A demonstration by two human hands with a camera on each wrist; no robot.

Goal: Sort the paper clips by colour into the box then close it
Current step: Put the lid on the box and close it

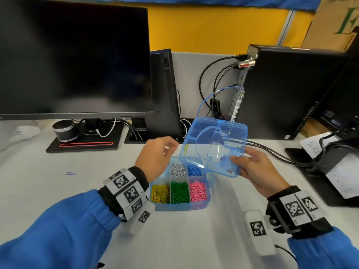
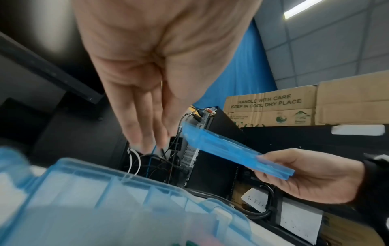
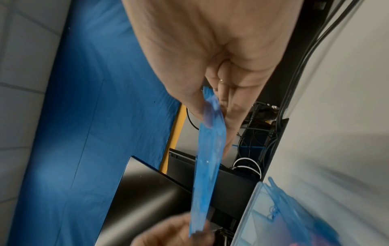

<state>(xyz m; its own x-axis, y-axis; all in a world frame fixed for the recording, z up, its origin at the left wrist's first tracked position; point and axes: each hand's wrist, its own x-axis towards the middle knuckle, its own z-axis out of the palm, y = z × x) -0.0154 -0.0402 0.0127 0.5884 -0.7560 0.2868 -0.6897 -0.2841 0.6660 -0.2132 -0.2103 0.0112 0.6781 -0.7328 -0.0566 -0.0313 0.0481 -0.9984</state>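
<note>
Lid off, box open on bench.
Our right hand [image 1: 256, 167] grip pinches the lid [image 1: 213, 146] over the box [image 1: 180, 207] w/ sorted clips; left hand [image 1: 155, 154] grip loose, empty.

desk [image 1: 58, 164]: white | wall [image 1: 213, 30]: yellow | monitor [image 1: 73, 59]: dark | cardboard boxes [image 2: 294, 106]: stacked | ceiling light [image 2: 303, 9]: on

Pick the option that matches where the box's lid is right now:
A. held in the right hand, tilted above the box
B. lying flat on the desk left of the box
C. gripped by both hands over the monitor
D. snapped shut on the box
A: the right hand grips the clear blue lid by its near right edge, tilted above the open box, while the left hand is beside it, not touching.
</note>
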